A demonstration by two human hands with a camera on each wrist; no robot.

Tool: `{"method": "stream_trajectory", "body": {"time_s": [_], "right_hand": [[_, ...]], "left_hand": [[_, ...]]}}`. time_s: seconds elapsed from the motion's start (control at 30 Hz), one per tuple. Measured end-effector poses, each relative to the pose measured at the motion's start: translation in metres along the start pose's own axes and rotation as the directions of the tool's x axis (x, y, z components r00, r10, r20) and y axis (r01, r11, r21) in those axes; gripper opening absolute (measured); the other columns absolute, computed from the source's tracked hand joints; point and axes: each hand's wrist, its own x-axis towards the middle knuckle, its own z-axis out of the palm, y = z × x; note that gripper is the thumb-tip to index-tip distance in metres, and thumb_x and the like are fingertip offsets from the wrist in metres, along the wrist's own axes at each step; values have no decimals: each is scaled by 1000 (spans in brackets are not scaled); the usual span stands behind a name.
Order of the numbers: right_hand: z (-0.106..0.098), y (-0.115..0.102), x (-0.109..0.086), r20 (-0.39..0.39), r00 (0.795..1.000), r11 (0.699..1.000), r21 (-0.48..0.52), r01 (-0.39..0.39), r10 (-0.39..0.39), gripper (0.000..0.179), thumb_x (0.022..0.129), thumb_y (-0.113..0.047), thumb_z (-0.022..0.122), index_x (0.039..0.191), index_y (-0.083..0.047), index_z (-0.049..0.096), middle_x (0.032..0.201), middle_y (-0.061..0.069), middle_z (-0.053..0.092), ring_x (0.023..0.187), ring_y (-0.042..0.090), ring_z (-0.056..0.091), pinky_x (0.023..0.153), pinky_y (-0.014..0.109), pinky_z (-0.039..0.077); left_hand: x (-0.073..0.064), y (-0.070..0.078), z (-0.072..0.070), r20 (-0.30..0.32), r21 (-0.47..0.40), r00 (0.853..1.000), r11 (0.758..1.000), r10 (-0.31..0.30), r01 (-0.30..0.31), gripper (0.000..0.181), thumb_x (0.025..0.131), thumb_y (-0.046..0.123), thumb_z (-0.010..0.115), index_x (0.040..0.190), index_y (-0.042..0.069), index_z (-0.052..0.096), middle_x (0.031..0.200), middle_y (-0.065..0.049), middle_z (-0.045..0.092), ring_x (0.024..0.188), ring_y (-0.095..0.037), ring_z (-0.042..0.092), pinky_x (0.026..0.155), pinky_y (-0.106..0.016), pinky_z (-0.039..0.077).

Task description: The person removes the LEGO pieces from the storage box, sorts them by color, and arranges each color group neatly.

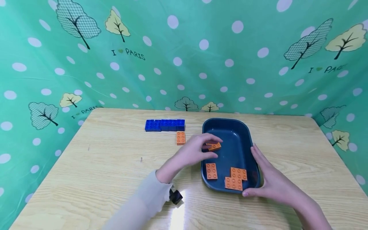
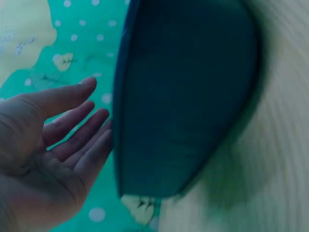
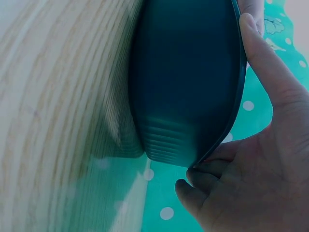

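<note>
A dark blue tray (image 1: 230, 124) stands right of the table's middle. My left hand (image 1: 198, 148) reaches over its left rim, thumb and fingers spread apart. Just beyond those fingers an orange brick (image 1: 214, 146) lies tilted in the tray, partly hidden by them. In the left wrist view the left hand (image 2: 58, 150) shows beside the tray wall (image 2: 178, 96) with no brick visible between thumb and fingers. My right hand (image 1: 268, 179) holds the tray's near right corner, thumb at the near edge and fingers along the right side. The right wrist view shows the right hand (image 3: 256, 179) at the rim.
More orange bricks (image 1: 211, 171) lie at the tray's near end, including a pair (image 1: 236, 179) side by side. Left of the tray, another orange brick (image 1: 180, 138) lies on the wooden table (image 1: 115, 153), below a row of blue bricks (image 1: 164, 125). A patterned green cloth (image 1: 184, 80) hangs behind.
</note>
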Motion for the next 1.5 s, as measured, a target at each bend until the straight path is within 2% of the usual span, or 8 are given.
{"method": "stream_trajectory", "body": {"time_s": [0.17, 0.33, 0.57, 0.77, 0.87, 1.13, 1.4, 1.5], "right_hand": [[-1, 2, 0, -7, 1000, 1000, -5, 22, -22, 137, 68, -51, 88, 161, -15, -7, 168, 19, -4, 143, 59, 22, 100, 79, 34], [0, 3, 0, -4, 1000, 1000, -14, 18, -18, 137, 68, -51, 88, 161, -15, -6, 168, 19, -4, 143, 59, 23, 99, 78, 36], [0, 2, 1, -6, 1000, 1000, -17, 19, -19, 137, 68, -51, 88, 161, -15, -5, 168, 19, -4, 143, 59, 23, 99, 78, 37], [-2, 0, 2, -2, 1000, 1000, -12, 18, -18, 136, 69, -51, 87, 161, -17, -6, 168, 17, -4, 144, 58, 21, 100, 78, 35], [-3, 0, 3, -5, 1000, 1000, -10, 25, -25, 136, 69, -51, 88, 161, -18, -6, 169, 17, -4, 144, 58, 21, 100, 78, 35], [2, 1, 0, -15, 1000, 1000, -4, 21, -21, 136, 68, -49, 89, 161, -15, -4, 168, 20, -4, 143, 59, 22, 100, 77, 37], [4, 0, -1, -10, 1000, 1000, -7, 10, -10, 135, 68, -50, 88, 161, -13, -3, 168, 21, -3, 143, 58, 23, 99, 75, 40], [3, -1, 0, -4, 1000, 1000, -8, -3, 3, 135, 69, -51, 88, 161, -14, -4, 167, 21, -2, 143, 59, 22, 99, 76, 39]], "left_hand": [[12, 1, 20, 133, -5, 989, 998, 61, -61, 42, 91, 8, 72, 132, 10, 61, 137, -4, 61, 127, -17, 60, 103, -17, 50], [25, 3, 34, 284, 12, 956, 996, 76, -83, 45, 93, 6, 68, 137, 10, 57, 141, -3, 60, 129, -10, 57, 102, -11, 47], [44, 0, 46, 472, -32, 881, 999, 45, -33, 48, 95, 1, 63, 141, 11, 53, 145, -2, 56, 133, -8, 54, 106, -12, 45], [53, -3, 50, 605, 150, 796, 981, 9, -125, 58, 94, -2, 61, 146, 20, 49, 150, 4, 52, 136, -2, 48, 109, -13, 41], [53, -3, 50, 612, 206, 791, 969, -16, -139, 61, 92, -7, 60, 145, 22, 51, 147, 5, 54, 130, -2, 52, 106, -13, 43], [50, -3, 52, 579, 249, 815, 959, -37, -133, 54, 90, -7, 63, 136, 21, 60, 134, 7, 63, 111, 1, 60, 94, -10, 47], [51, -2, 50, 606, 259, 794, 955, -41, -148, 53, 91, -4, 66, 137, 21, 59, 136, 6, 61, 108, 1, 59, 90, -9, 47], [52, -2, 49, 605, 263, 795, 953, -43, -149, 52, 90, -3, 67, 136, 22, 60, 133, 6, 62, 106, 1, 59, 88, -9, 48]]}}
